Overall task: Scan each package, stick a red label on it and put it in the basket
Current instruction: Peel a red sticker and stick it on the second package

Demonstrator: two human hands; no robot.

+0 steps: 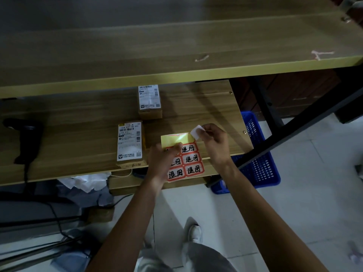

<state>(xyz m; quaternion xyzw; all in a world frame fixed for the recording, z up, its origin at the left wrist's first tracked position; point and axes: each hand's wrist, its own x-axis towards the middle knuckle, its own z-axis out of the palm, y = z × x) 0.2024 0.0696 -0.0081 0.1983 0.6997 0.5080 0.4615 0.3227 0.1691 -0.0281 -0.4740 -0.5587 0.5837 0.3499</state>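
1. Red-bordered labels fill the lower sheet (183, 158), which lies on the desk (78, 134) edge; its top row is already bare yellow backing
2. Left hand (161, 160) presses the sheet flat, fingertips (177, 146) closed down on it just below the bare strip
3. Right hand (213, 141) pinches a peeled label (197, 131) by one edge, white back toward the camera, lifted just above the sheet's upper right corner
4. Two packages wait on the desk: the near box (130, 143) just left of the sheet, the far box (149, 101) behind it under the shelf (176, 55)
5. Scanner (25, 138) stands far left; blue basket (257, 163) sits on the floor, right of the desk
6. To do this well, I judge: hold the label by as little edge as possible, keep it from curling onto itself, set one edge on the near box clear of the barcodes, then smooth it flat across
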